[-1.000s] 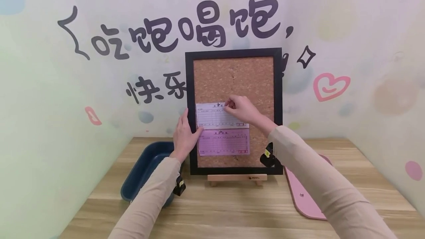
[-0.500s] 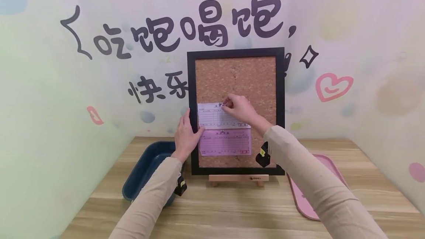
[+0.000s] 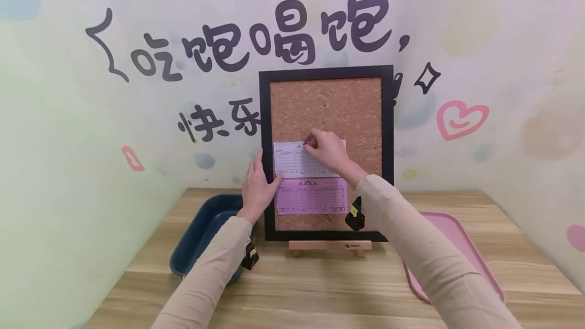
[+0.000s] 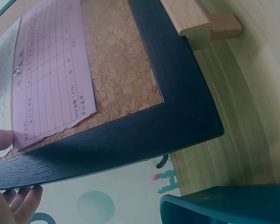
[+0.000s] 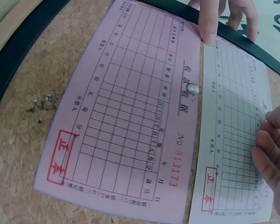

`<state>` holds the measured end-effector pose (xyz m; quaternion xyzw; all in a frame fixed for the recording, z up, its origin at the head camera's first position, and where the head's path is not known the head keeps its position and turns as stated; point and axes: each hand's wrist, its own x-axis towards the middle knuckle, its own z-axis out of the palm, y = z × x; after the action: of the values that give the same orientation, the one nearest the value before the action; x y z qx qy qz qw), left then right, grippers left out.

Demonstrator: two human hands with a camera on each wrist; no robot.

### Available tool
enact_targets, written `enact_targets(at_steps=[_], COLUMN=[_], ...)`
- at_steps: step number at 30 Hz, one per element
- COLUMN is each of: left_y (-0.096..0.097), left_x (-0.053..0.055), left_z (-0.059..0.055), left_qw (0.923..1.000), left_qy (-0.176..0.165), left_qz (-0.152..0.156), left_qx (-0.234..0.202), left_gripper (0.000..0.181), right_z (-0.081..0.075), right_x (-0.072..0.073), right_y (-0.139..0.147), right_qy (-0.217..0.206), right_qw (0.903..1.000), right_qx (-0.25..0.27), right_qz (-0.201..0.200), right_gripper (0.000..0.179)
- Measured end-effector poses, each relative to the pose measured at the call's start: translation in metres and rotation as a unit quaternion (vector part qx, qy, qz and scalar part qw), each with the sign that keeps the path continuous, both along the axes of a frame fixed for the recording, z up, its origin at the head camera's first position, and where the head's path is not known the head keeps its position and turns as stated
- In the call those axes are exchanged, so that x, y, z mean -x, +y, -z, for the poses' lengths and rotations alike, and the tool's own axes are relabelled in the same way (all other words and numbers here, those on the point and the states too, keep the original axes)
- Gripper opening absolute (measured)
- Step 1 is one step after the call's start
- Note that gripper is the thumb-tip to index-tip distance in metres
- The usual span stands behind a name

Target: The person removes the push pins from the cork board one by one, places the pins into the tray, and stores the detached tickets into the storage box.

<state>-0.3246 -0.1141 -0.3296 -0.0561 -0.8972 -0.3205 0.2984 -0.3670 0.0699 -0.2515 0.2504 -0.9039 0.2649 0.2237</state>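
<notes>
In the head view, a black-framed cork board (image 3: 352,110) stands on a wooden easel. On it, a white receipt slip (image 3: 287,161) hangs directly above a pink receipt slip (image 3: 311,202). My left hand (image 3: 257,192) grips the frame's left side, its thumb in front at the slips' edge and its fingers behind, as the left wrist view confirms. My right hand (image 3: 331,151) pinches a small pushpin (image 3: 305,142) at the white slip's top edge; the fingers mostly hide it. In the right wrist view, a silver pin (image 5: 192,88) holds the pink slip's top.
A dark blue tray (image 3: 175,248) sits left of the board, partly behind my left arm. On the right lies a pink tray (image 3: 457,232), partly covered by my right sleeve. The easel's wooden ledge (image 3: 329,245) supports the frame. A lettered wall (image 3: 205,4) rises behind.
My right hand has shifted slightly left along the white slip's top, from beside the pushpin onto it. The left hand keeps its hold on the frame. The head view has turned slightly left.
</notes>
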Motion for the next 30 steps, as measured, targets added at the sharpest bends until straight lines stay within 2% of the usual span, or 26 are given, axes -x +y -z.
enact_targets(at_steps=[6,9,16,22,24,30], left_y=[0.0006,0.0001,-0.0004,-0.0002,0.0001,-0.0008], left_x=[0.0006,0.0011,0.0009,0.0002,0.0001,0.0000], left_z=[-0.0002,0.0004,0.0010,0.0007,0.0016,0.0009], left_qw=[1.0000,1.0000,0.9999,0.9998,0.9995,0.9998], left_qy=[-0.002,0.001,0.013,0.019,0.031,0.017], left_qz=[0.005,0.003,0.000,0.007,0.004,0.005], left_qx=[-0.003,-0.003,0.008,-0.001,0.004,0.002], left_gripper=[0.081,0.081,0.080,0.080,0.078,0.080], right_z=[0.0008,0.0008,0.0024,0.0030,0.0032,0.0049], right_x=[0.0000,0.0002,0.0021,0.0033,0.0036,0.0042], right_y=[-0.0036,-0.0057,-0.0068,-0.0064,-0.0061,-0.0052], right_qy=[0.026,0.026,0.017,0.016,0.016,0.022], right_qw=[0.9992,0.9990,0.9993,0.9992,0.9992,0.9993], right_qx=[-0.004,-0.002,0.004,0.004,0.004,0.007], right_qz=[0.029,0.035,0.034,0.036,0.035,0.029], right_gripper=[0.010,0.009,0.007,0.007,0.007,0.005])
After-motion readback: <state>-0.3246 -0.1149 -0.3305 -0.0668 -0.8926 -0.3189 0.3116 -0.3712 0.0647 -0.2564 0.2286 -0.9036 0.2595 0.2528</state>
